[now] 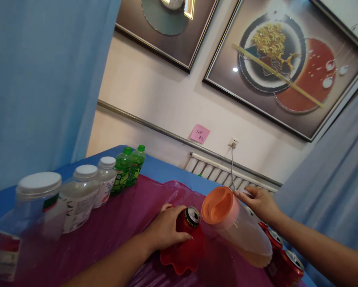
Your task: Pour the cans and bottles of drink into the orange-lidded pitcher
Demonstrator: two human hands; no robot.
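Note:
My left hand [163, 229] is wrapped round a red drink can [188, 219], whose open top faces up. The can stands in or over a red dish with a scalloped edge [181, 259]; its base is hidden. To the right, my right hand [261, 203] grips a clear plastic pitcher [244, 235] on its far side, where the handle is mostly hidden. An orange lid [219, 205] tops the pitcher, which leans left toward the can. Some brownish liquid lies low in it. No stream shows between pitcher and can.
Several red cans [286, 263] stand at the right. Clear jars with white lids [80, 199] and two green bottles [128, 167] line the left. A purple plastic sheet [149, 199] covers the blue table [167, 171]. Blue curtains [41, 79] hang on both sides.

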